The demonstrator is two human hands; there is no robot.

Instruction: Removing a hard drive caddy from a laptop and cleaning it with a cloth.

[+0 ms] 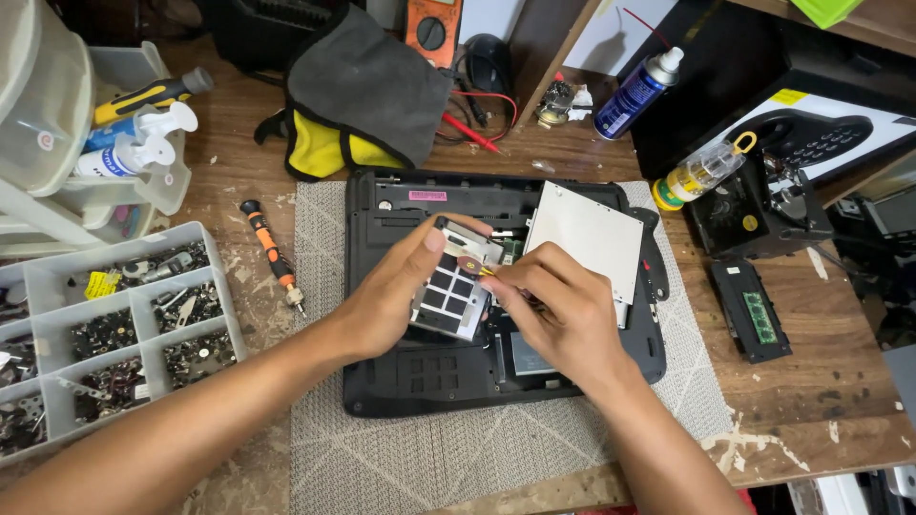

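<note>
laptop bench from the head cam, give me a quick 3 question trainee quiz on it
1. True or false: the left hand holds a silver panel over the open laptop.
2. Which lies left of the laptop: A) orange-handled screwdriver B) spray can?
3. What is under the laptop?

Key: 1 true. 2 A. 3 a grey woven mat; the right hand works beside the panel.

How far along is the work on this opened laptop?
Done: the laptop base lies bottom-up with its cover off, a silver drive exposed. In hand: the left hand tilts a metal plate up while the right hand works at its edge. Left: the plate is not yet free; the orange screwdriver lies unused.
</note>
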